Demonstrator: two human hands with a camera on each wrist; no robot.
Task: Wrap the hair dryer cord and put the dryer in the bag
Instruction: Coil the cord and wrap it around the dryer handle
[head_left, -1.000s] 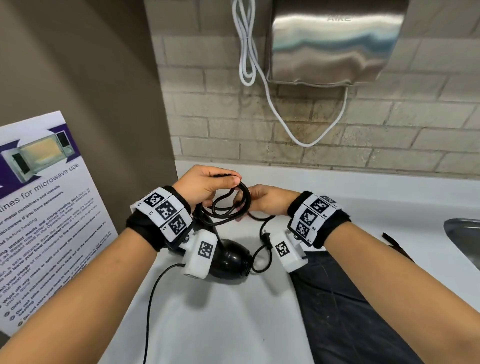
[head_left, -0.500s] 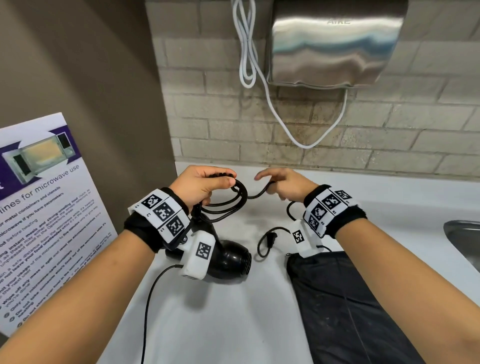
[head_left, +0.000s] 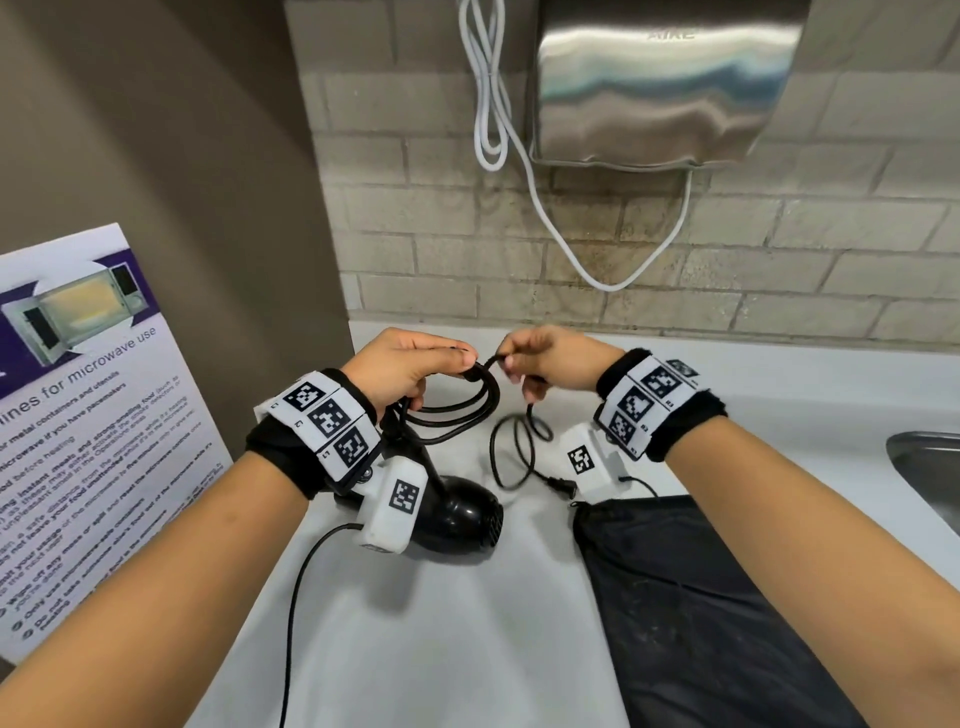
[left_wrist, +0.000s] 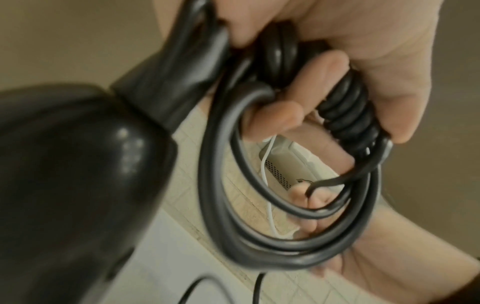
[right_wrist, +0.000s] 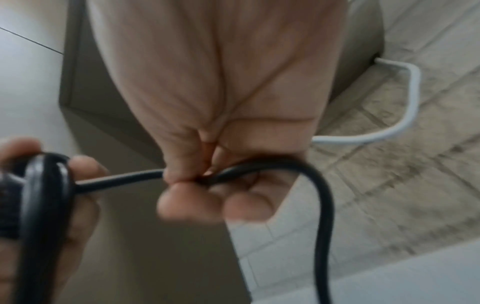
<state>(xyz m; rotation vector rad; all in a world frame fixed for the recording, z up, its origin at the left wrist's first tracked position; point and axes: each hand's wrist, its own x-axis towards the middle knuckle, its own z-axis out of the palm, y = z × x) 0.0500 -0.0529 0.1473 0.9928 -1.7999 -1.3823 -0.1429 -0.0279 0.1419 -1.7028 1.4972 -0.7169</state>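
Note:
A black hair dryer (head_left: 457, 525) (left_wrist: 72, 174) hangs just above the white counter, its handle in my left hand (head_left: 410, 369). That hand also grips several coiled loops of the black cord (head_left: 457, 410) (left_wrist: 298, 242) against the handle's end. My right hand (head_left: 540, 358) (right_wrist: 207, 179) pinches the free run of cord (right_wrist: 319, 185) close beside the left hand. Below it the rest of the cord loops down to the plug (head_left: 561, 486), near the bag's mouth. The black bag (head_left: 701, 597) lies flat on the counter at the right.
A steel hand dryer (head_left: 660, 83) with a white cable (head_left: 493, 119) hangs on the tiled wall. A steel sink (head_left: 930, 467) is at the right edge. A microwave poster (head_left: 88, 426) leans at the left. A thin black sensor cable (head_left: 301, 597) trails down from my left wrist.
My right hand has swung out to the right and come back beside the left with the cord. The dangling tail has grown shorter, and its plug has shifted right to the bag's mouth.

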